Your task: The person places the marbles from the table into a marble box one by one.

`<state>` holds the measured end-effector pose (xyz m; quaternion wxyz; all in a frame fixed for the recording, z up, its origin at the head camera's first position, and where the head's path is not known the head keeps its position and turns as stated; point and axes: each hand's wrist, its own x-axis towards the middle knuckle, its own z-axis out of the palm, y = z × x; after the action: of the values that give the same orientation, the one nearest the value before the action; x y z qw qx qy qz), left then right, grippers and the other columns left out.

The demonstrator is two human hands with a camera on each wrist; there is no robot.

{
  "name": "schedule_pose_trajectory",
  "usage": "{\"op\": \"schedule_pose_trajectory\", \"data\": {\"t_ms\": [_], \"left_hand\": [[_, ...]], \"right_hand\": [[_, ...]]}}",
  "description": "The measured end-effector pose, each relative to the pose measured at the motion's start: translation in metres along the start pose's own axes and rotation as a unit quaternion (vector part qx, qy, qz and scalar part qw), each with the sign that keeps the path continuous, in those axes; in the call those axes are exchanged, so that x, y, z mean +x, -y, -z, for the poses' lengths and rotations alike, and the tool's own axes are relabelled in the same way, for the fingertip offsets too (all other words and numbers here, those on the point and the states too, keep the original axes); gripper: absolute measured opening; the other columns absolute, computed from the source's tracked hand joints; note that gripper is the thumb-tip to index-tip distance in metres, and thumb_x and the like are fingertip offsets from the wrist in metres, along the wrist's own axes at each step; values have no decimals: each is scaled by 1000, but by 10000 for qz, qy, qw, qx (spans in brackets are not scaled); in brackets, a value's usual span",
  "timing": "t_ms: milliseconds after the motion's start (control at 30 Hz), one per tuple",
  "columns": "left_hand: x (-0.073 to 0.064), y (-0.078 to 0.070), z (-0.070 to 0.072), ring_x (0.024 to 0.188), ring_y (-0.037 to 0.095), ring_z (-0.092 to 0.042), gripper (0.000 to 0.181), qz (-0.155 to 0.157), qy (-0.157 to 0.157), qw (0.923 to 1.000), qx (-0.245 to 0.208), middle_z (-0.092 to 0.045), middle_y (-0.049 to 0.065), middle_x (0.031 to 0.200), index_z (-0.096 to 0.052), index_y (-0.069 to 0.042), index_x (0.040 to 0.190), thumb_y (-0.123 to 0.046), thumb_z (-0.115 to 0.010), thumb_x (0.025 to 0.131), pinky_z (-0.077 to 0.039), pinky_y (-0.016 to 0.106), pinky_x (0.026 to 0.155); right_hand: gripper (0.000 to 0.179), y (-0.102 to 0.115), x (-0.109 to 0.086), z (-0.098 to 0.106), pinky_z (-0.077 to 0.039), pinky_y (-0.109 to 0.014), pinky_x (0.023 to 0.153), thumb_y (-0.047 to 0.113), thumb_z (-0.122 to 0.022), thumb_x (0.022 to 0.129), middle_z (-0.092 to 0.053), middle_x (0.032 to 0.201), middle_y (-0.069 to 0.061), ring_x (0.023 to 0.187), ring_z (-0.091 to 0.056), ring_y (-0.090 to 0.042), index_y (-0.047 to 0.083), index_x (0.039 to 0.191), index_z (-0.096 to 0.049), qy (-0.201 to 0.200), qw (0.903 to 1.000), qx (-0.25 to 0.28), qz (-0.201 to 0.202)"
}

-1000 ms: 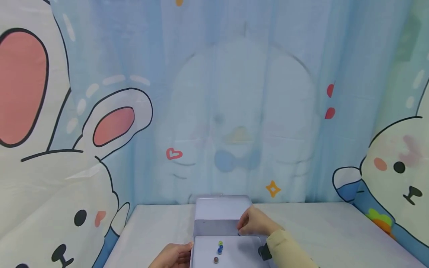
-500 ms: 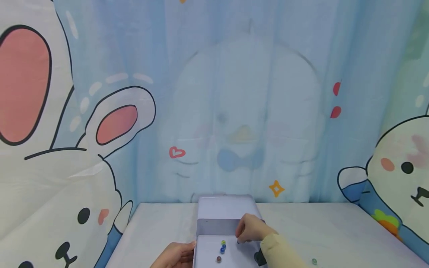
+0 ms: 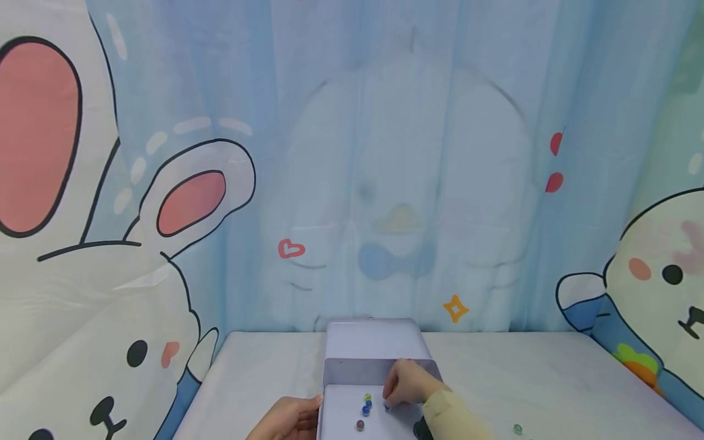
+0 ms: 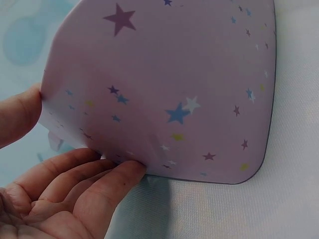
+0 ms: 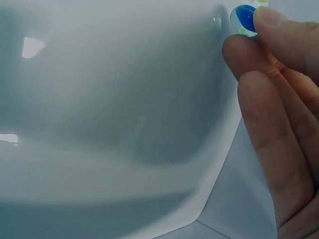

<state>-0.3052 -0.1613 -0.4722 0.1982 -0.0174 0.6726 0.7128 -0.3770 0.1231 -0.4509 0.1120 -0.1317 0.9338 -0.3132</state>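
Note:
A pale lavender hinged tin box (image 3: 378, 340) stands opened out on the table, its near panel (image 3: 338, 421) lit white inside. My left hand (image 3: 287, 418) holds that panel's left edge; in the left wrist view, the thumb (image 4: 20, 117) and fingers grip the star-printed outside (image 4: 149, 64). Over the panel, my right hand (image 3: 409, 384) pinches a clear glass marble with a blue swirl (image 5: 244, 21) between thumb and forefinger. Left of it, a yellow-green marble (image 3: 367, 397), two blue marbles (image 3: 365, 412) and a brown marble (image 3: 360, 425) lie in a loose line.
A clear green marble (image 3: 517, 429) lies on the white tabletop (image 3: 495, 379) to the right. Behind the table hangs a blue curtain (image 3: 308, 153) printed with cartoon animals. A black wrist device (image 3: 422, 429) sits by the right sleeve (image 3: 453, 415).
My right hand has come nearer and slightly left with the marble, from the box's back right to low over the near panel. The left hand keeps its hold. The head view has shifted slightly.

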Motion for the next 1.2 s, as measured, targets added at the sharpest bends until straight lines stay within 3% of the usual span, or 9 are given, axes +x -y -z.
{"op": "schedule_pose_trajectory", "data": {"t_ms": [833, 1000, 1200], "left_hand": [[0, 0, -1, 101, 19, -71, 51, 73, -41, 9999, 110, -73, 23, 113, -57, 22, 126, -24, -61, 104, -59, 36, 94], [0, 1, -3, 105, 24, -71, 53, 54, -76, 9996, 252, -72, 24, 113, -55, 24, 125, -23, -62, 104, -59, 39, 95], [1, 2, -1, 105, 26, -71, 55, 106, -190, 9991, 360, -73, 23, 111, -54, 25, 126, -24, -63, 103, -59, 41, 96]], "right_hand": [[12, 2, -10, 11, -55, -27, 61, -1, -82, 75, -70, 71, 0, 65, -62, -13, 7, 83, -77, -184, 9994, 284, 122], [10, 2, -19, 29, -58, -31, 64, 0, -81, 78, -75, 76, -3, 68, -66, -13, 1, 88, -78, -192, 9958, 796, 411], [18, -9, -36, 76, -61, -36, 69, 7, -81, 84, -77, 86, -7, 77, -69, -15, -3, 98, -77, -421, 9908, 960, 856]]}}
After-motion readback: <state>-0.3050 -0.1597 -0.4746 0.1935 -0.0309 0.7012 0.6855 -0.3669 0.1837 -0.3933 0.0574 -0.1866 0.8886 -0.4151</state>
